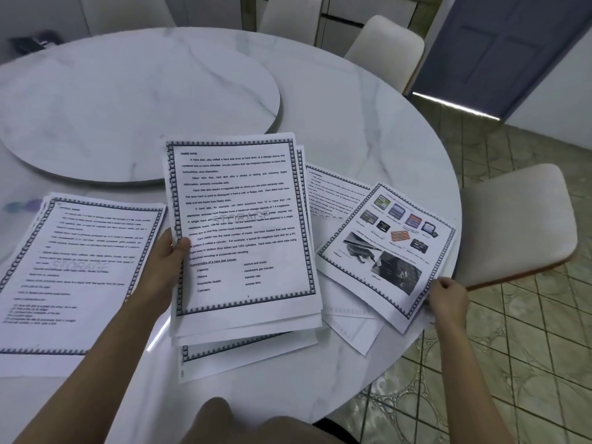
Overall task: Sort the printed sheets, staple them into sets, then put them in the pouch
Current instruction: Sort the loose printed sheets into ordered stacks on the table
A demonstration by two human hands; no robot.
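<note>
Round white marble table (pixel 368 129) with a raised turntable (pixel 128 100) at its centre, over a tiled floor; a padded chair (pixel 512 225) stands at the rim. The landmark is the held stack (pixel 243 225), headed "HARD DISK", at the middle of the view.

The left hand (pixel 166 261) clamps the held stack at its left edge, thumb on the top page and fingers hidden beneath. Left of the stack, a sorted pile (pixel 80 267) of bordered text pages lies flat. Right of the stack lies a picture sheet (pixel 384 248). The right hand (pixel 447 296) pinches that sheet's near right corner. Behind the picture sheet, and still right of the stack, a text sheet (pixel 333 190) lies partly covered. A pale flat item (pixel 349 325) shows below the stack's right corner; whether it is the pouch cannot be told.

The step in hand appears to be sorting, since no stapler is identifiable. The next move probably requires reading the picture sheet's page order, then laying it with its matching set, edges squared for stapling.
</note>
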